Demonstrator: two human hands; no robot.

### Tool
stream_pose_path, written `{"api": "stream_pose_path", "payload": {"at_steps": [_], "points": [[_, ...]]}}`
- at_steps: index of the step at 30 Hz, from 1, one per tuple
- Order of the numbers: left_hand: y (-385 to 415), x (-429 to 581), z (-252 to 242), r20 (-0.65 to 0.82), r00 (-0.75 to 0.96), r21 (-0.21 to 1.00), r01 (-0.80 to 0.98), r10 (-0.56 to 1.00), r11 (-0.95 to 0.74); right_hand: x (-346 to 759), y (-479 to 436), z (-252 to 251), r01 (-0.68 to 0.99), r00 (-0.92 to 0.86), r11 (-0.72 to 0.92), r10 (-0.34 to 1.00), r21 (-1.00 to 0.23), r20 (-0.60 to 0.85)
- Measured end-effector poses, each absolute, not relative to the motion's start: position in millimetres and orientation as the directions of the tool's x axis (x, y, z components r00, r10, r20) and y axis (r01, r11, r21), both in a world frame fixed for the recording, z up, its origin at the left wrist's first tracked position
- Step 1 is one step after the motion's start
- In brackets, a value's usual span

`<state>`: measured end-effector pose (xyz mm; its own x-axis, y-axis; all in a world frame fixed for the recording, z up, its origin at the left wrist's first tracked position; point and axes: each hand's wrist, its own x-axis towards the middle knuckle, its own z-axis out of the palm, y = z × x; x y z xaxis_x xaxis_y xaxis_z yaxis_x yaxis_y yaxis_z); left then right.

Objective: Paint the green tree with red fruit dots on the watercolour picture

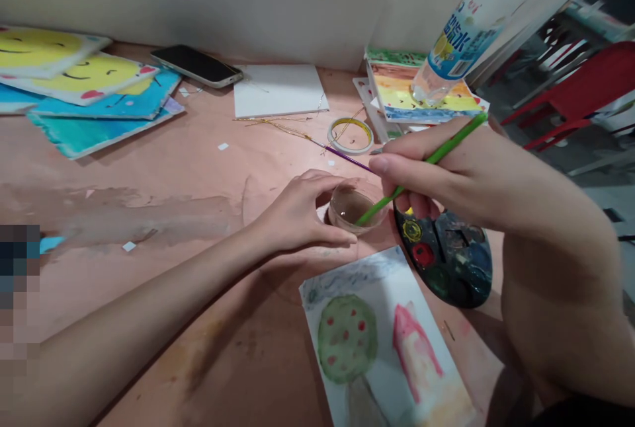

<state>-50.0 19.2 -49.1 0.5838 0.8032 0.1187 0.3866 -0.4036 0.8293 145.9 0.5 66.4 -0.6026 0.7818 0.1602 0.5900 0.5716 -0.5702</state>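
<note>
My left hand [300, 212] curves around a small glass cup [354, 207] of cloudy water on the table. My right hand [421, 169] grips a green-handled paintbrush [431, 161], its lower end dipping into the cup. A thin purple-handled brush [344, 157] also passes under my right fingers, pointing left. Below the hand lies a dark paint palette [449, 262] with round wells of colour. Nearer me, a paper painting [380, 341] shows a green tree with red dots beside a pink house. Part of the palette is hidden by my right hand.
Pink paper [149, 156] covers the table. Smiley-face painted boards [74, 67], a phone [196, 65], a white card [278, 90], gold thread [282, 127], a tape roll [350, 135], painted cards [421, 86] and a water bottle [461, 37] lie ahead. A red chair [570, 93] stands beyond the right edge.
</note>
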Motion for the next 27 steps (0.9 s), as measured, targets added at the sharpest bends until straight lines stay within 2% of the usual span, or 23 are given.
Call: {"api": "stream_pose_path", "payload": {"at_steps": [3, 5, 11, 14, 16, 20, 23, 27], "points": [[18.8, -49.7, -49.6, 0.159, 0.584, 0.811, 0.382, 0.796, -0.443, 153.6, 6.9, 60.4, 0.698, -0.523, 0.571, 0.819, -0.432, 0.237], [18.5, -49.4, -49.6, 0.171, 0.574, 0.808, 0.384, 0.801, -0.448, 151.6, 9.2, 56.5, 0.728, -0.493, 0.562, 0.827, -0.393, 0.270], [18.1, -48.7, -48.3, 0.133, 0.593, 0.837, 0.362, 0.794, -0.411, 134.4, 0.8, 62.3, 0.556, -0.593, 0.630, 0.758, -0.542, 0.272], [18.4, -49.3, -48.9, 0.147, 0.589, 0.830, 0.363, 0.794, -0.423, 141.2, -0.9, 68.1, 0.495, -0.667, 0.656, 0.707, -0.570, 0.235], [18.9, -49.9, -49.8, 0.160, 0.586, 0.808, 0.384, 0.794, -0.447, 149.6, 1.2, 67.9, 0.559, -0.650, 0.650, 0.729, -0.515, 0.214], [19.7, -50.3, -51.0, 0.197, 0.594, 0.786, 0.379, 0.780, -0.488, 153.2, 6.1, 60.2, 0.755, -0.486, 0.546, 0.838, -0.363, 0.249], [19.7, -50.1, -51.0, 0.184, 0.595, 0.800, 0.372, 0.783, -0.471, 142.7, 4.3, 59.5, 0.695, -0.501, 0.556, 0.829, -0.455, 0.247], [19.6, -50.7, -51.1, 0.156, 0.603, 0.819, 0.363, 0.782, -0.444, 142.3, 0.6, 68.5, 0.510, -0.689, 0.665, 0.696, -0.545, 0.205]]}}
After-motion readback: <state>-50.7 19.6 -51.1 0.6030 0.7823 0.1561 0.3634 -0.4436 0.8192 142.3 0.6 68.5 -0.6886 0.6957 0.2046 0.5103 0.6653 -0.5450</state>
